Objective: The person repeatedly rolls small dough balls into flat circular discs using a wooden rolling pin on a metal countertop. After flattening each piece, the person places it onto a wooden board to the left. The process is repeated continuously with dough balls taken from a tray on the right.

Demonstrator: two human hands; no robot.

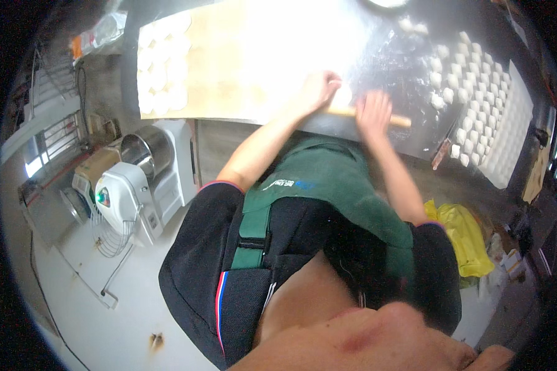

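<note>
My right hand point(375, 111) lies over a slim wooden rolling pin point(401, 121) near the front edge of the dark work table point(399, 139). The pin's right end sticks out past the hand. Just beyond the pin sits a small white dough round point(342, 96), washed out by glare. My left hand point(322, 89) is at its left side, fingertips pinched at the dough's edge. Farther left, flattened dough rounds point(160, 74) are laid in rows on a pale tan board or sheet point(216, 79).
At right, many small dough pieces point(480, 99) stand in rows beside a pale dimpled sheet point(515, 134). A knife-like tool point(441, 153) lies at the table edge. A dough mixer point(125, 195) with a steel bowl point(147, 148) stands lower left; a yellow plastic bag point(462, 236) lies lower right.
</note>
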